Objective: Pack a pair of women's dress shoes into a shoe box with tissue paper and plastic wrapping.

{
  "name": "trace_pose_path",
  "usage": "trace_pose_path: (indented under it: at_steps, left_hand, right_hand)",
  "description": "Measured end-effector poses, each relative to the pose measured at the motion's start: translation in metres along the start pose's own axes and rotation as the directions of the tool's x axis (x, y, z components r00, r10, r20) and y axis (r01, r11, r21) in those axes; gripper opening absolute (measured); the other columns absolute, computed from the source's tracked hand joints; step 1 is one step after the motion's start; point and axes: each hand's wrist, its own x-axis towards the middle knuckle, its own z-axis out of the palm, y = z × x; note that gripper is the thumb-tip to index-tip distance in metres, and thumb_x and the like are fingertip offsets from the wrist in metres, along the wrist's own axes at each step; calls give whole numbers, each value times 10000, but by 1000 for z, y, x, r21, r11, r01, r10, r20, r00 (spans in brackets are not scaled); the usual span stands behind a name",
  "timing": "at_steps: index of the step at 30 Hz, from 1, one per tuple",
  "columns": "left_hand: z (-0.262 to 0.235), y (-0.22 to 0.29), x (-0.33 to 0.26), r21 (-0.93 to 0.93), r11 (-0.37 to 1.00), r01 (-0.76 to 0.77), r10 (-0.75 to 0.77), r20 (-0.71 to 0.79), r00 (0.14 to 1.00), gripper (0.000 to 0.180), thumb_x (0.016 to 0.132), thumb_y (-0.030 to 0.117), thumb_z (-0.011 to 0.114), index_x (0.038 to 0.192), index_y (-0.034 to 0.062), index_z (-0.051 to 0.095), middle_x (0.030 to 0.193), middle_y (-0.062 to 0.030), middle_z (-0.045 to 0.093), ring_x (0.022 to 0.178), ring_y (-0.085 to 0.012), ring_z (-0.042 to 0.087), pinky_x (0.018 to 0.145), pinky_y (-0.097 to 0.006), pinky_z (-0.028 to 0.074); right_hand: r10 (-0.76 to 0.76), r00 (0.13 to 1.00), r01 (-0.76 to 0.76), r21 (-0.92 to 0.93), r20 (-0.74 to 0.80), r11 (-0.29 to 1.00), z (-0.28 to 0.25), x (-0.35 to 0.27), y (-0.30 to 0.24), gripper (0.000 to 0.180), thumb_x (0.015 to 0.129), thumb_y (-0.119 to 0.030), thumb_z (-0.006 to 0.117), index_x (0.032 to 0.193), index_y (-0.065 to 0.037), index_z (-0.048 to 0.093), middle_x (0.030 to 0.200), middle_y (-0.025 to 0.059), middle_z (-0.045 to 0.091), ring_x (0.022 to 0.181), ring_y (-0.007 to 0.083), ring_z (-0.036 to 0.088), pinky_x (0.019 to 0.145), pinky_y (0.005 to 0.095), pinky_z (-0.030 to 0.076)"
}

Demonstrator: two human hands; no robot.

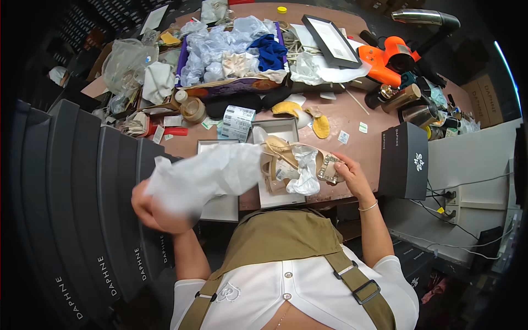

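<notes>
My left hand (159, 209) is closed on a sheet of white tissue paper (212, 169), which stretches to the right and is partly blurred. My right hand (355, 175) grips a beige sandal (283, 147) by its end with a jewelled square ornament (329, 169). Crumpled white paper (304, 175) is at the sandal's straps. Beneath the sandal stands an open shoebox (275, 199) with a pale inside, where a second sandal seems to lie, partly hidden. A box part (220, 209) with a white inside lies to its left, half covered by the tissue.
Dark shoeboxes (71, 209) stand stacked at the left, and another dark shoebox (404, 159) is at the right. A purple-rimmed box (231, 85) of crumpled plastic stands at the back. Yellow sponge pieces (320, 126), an orange heat gun (385, 60) and cables (440, 209) are also around.
</notes>
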Motion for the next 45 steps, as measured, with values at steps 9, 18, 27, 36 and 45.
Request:
trace_pose_path:
  at_steps: [9, 18, 27, 36, 45]
  left_hand:
    - [31, -66, -67, 250, 968, -16, -223, 886, 406, 673, 773, 264, 730, 1316, -22, 455, 1277, -235, 511, 1216, -309, 470, 1003, -399, 377]
    - [26, -101, -92, 131, 187, 973, -567, 824, -2, 424, 868, 85, 598, 1264, 10, 464, 1115, -107, 593, 929, -187, 630, 764, -317, 540]
    - [19, -125, -108, 332, 878, 345, -478, 591, 650, 475, 892, 117, 598, 1318, -9, 431, 1204, -128, 530, 1069, -215, 555, 935, -312, 428]
    - [85, -79, -155, -60, -411, 910, -385, 916, -113, 710, 917, 605, 392, 1310, 14, 422, 1196, -150, 564, 1079, -271, 569, 923, -429, 470]
    - [72, -45, -156, -32, -401, 916, -495, 848, -187, 456, 926, 364, 566, 1260, 102, 399, 1105, -85, 540, 935, -191, 604, 728, -376, 562]
  right_hand:
    - [-123, 957, 208, -326, 265, 922, 10, 30, -7, 391, 928, -269, 552, 1215, -2, 560, 950, 65, 635, 761, 90, 592, 620, 240, 505]
    - [-33, 973, 145, -501, 226, 853, 73, 108, 6, 520, 885, -372, 604, 1162, 68, 573, 933, 151, 653, 844, 228, 651, 689, 324, 535]
    - [191, 978, -51, -798, 82, 601, 133, 85, 120, 539, 722, -429, 611, 986, 41, 630, 942, 233, 647, 862, 350, 637, 755, 432, 510]
    - [296, 775, -491, 237, 558, 838, 132, 21, 49, 332, 846, -189, 471, 1052, 40, 596, 959, 69, 619, 848, 129, 584, 753, 291, 483]
    - [-363, 792, 562, -819, 491, 117, 130, 43, -26, 229, 822, -202, 604, 1036, -123, 613, 1146, 128, 515, 1004, 256, 536, 782, 397, 437]
